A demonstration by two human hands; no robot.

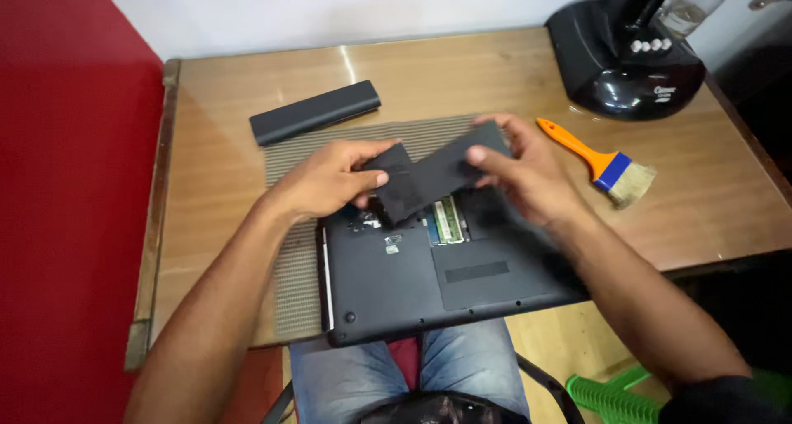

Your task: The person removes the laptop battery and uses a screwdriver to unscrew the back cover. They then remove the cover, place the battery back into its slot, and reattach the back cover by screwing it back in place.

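At frame center, your left hand [334,176] and right hand [520,172] pinch the black access cover [433,176] by its ends above the upturned laptop [396,284]; keep it level, clear of the exposed memory module [447,219].

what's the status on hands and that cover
Both hands, left and right, grip the black cover, lifted over the upturned laptop. Memory slot exposed. Battery and brush lie aside, nothing blocking.

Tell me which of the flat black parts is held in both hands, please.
The black cover panel, held by the left hand and right hand above the upturned laptop. The long black battery lies untouched on the table.
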